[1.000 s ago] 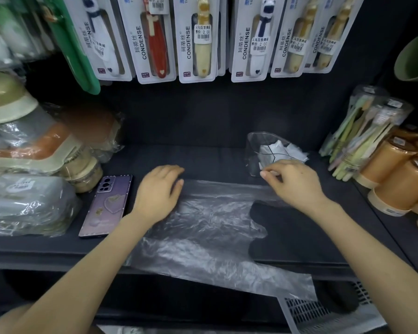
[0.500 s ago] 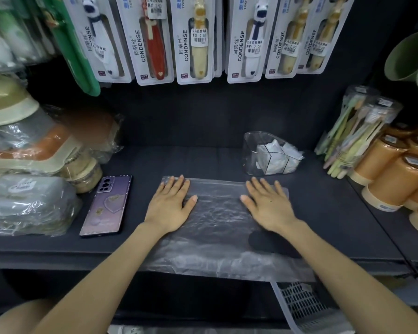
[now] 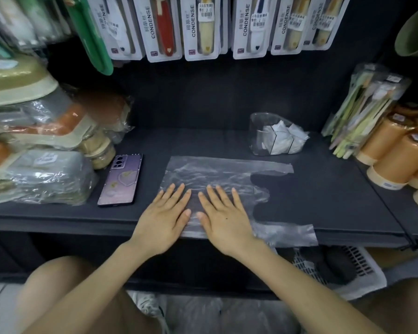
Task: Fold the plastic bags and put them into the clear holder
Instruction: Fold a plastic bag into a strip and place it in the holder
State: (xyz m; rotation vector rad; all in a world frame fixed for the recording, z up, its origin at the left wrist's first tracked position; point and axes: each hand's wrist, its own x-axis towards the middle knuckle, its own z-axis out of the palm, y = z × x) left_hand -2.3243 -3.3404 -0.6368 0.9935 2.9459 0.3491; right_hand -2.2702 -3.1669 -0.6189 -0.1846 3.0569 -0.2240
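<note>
Head view: the plastic bag (image 3: 215, 174) was pressed flat at the front edge of the shelf (image 3: 323, 201) by left hand (image 3: 164, 218) and right hand (image 3: 225, 218), fingers (image 3: 177, 192) straight and slightly apart; smoothing outward was judged wise before folding.

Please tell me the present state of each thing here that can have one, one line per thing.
Bag, spread flat, unfolded, handles to the right.
Holder, partly filled with folded bags.
Left hand, open, flat on the bag.
Right hand, open, flat on the bag.
Phone, face down, beside the bag, not touching.
</note>
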